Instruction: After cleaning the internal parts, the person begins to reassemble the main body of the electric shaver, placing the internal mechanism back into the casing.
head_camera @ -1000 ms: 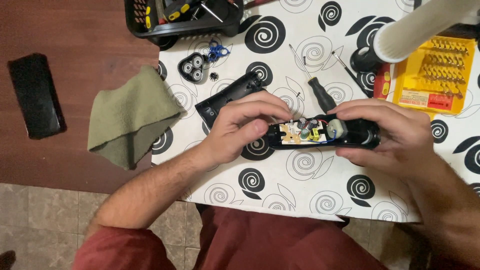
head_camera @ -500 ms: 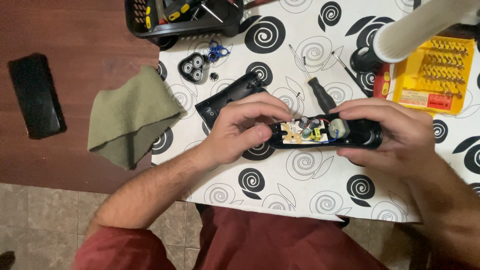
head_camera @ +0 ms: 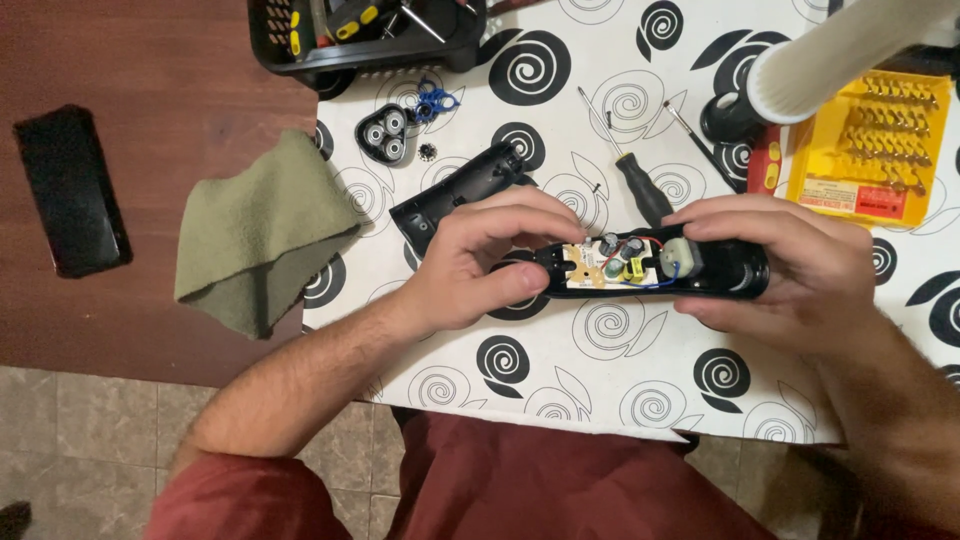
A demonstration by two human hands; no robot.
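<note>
Both hands hold a long black plastic shaver body [head_camera: 735, 275] opened along its top, with a pale circuit board [head_camera: 600, 270], small capacitors, coloured wires and a silver motor laid bare inside. It sits level just above the white tablecloth with black swirl patterns [head_camera: 600, 370]. The left hand [head_camera: 480, 265] is curled around the body's left end, thumb along the near side, fingers bent over the far edge, fingertips at the board. The right hand [head_camera: 790, 265] wraps the right end, fingers closed over the top and thumb underneath.

Just beyond the shaver body lies its detached black plastic cover shell [head_camera: 455, 195], and beside that a black-handled screwdriver [head_camera: 640, 185]. Farther off from the body sit a black three-ring shaving head [head_camera: 385, 135], a small blue plastic part [head_camera: 437, 100] and a black tool basket [head_camera: 370, 35]. A folded olive-green cloth [head_camera: 255, 235] lies well to its left, a yellow bit case [head_camera: 865, 150] to its far right
</note>
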